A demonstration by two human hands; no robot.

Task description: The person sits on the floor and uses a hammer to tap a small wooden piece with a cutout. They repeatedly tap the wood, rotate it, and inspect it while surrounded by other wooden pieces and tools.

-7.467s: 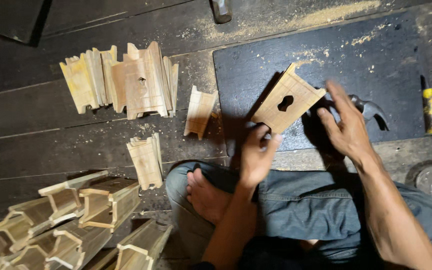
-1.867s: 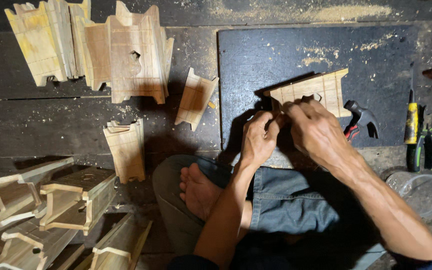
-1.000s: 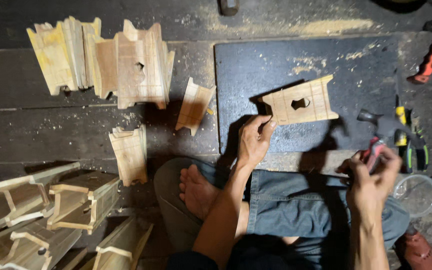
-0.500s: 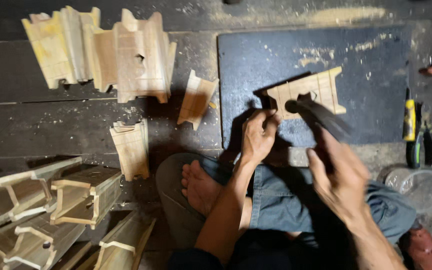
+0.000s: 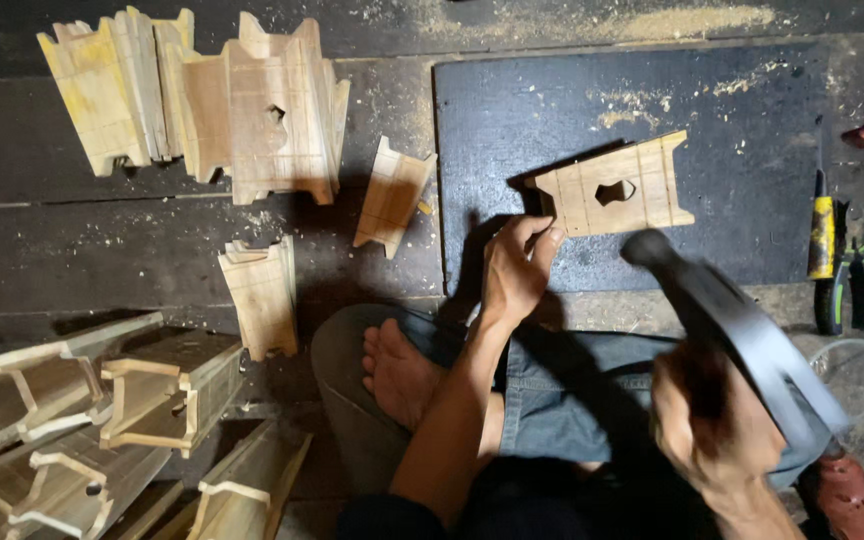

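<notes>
My left hand [image 5: 514, 272] steadies the wood piece [image 5: 614, 188] on the board [image 5: 732, 110]; my right hand [image 5: 717, 420] grips a blurred hammer [image 5: 722, 315].

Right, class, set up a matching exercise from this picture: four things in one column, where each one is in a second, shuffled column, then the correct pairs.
Things:
1. left hand
2. right hand
3. yellow-handled screwdriver
4. wooden piece with a keyhole cut-out

Places:
A. lying on the floor right of the dark board
B. standing on the dark board
C. gripping a blurred hammer
D. steadying the wooden piece's left end

Pairs: 1-D, 2-C, 3-A, 4-B
</notes>
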